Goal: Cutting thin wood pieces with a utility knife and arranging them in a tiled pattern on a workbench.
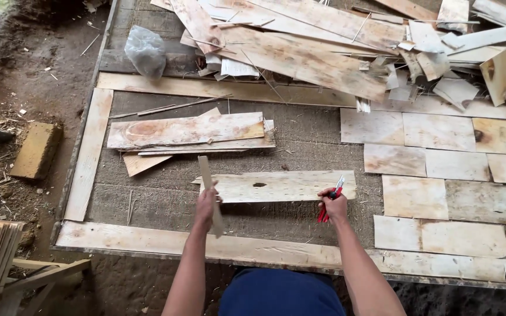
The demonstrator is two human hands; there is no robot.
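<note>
While a veneer sheet [279, 185] lies flat mid-surface, the left hand [206, 206] has its grip clenched round a narrow wood strip [211, 193] at the sheet's left end. Right hand [333, 205] grips a red cutter [330, 205] at its right edge. Laid veneer pieces [440, 193] sit right; a scrap pile [335, 47] beyond.

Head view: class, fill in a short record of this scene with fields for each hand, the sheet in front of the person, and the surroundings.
Left hand: grips a narrow wood strip, held upright.
Right hand: holds a red-handled cutter at the veneer sheet's edge.
Veneer sheet: lies flat, dark knot hole near its middle.
Right side: laid veneer pieces in rows.
Top: loose scrap pile.
</note>
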